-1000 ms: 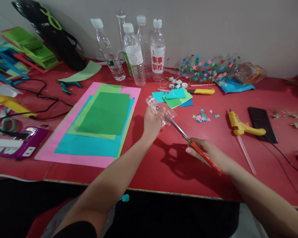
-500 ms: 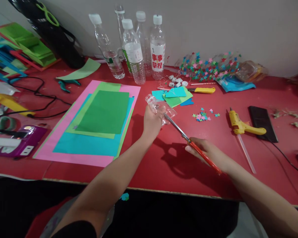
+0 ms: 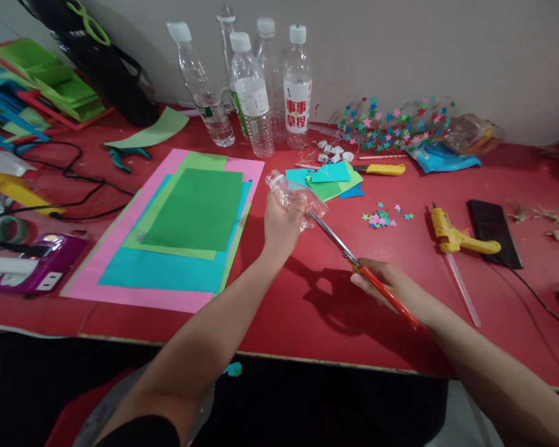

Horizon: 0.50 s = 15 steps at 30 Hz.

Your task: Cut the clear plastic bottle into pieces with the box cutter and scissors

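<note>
My left hand is closed around a clear plastic bottle top, cut off from its lower part. Its threaded neck points up and to the left. A pair of scissors with red handles is gripped in my right hand. The blades reach the cut edge of the plastic beside my left fingers; whether they are parted there I cannot make out. Both hands are held over the red table, and their shadows fall below the scissors.
Stacked coloured paper lies left. Behind stand several plastic bottles. Small paper pieces, a yellow cutter knife and star confetti lie beyond my hands. Rightward are a yellow glue gun and a black phone.
My left hand and the bottle top have shifted slightly left and up. The scissors stay nearly in place, with their tips still at the plastic.
</note>
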{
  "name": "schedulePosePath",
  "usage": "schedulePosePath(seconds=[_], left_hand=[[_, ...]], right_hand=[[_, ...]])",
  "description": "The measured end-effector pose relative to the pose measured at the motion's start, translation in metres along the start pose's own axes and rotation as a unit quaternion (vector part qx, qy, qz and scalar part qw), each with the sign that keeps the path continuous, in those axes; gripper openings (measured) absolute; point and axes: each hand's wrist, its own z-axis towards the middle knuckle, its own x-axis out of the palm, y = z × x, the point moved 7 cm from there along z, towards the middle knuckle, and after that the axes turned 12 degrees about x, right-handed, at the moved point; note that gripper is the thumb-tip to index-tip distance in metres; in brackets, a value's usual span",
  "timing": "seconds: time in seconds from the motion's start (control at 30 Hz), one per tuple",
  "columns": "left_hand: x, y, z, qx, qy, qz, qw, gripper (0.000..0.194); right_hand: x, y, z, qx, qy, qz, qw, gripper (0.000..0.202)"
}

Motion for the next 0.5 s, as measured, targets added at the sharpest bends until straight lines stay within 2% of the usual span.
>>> schedulePosePath(seconds=[0.2,0.37,0.5], left_hand=[[0.0043,-0.0037,-0.0026,-0.013,0.013,-0.009,1.0,0.028],[0.0026,-0.0037,-0.0022,-0.014,0.0,0.013,1.0,0.024],[0.0053,-0.004,-0.0036,-0.024,0.01,-0.012,1.0,0.022]], right_hand=[[0.0018,0.0044,-0.0016,-0.009,0.007,0.003,1.0,0.053],[0.0029,0.0025,-0.0008,0.003,0.011,-0.004,1.0,0.052],[0.0025,0.0033,-0.0011,-0.002,0.007,-0.002,1.0,0.052]])
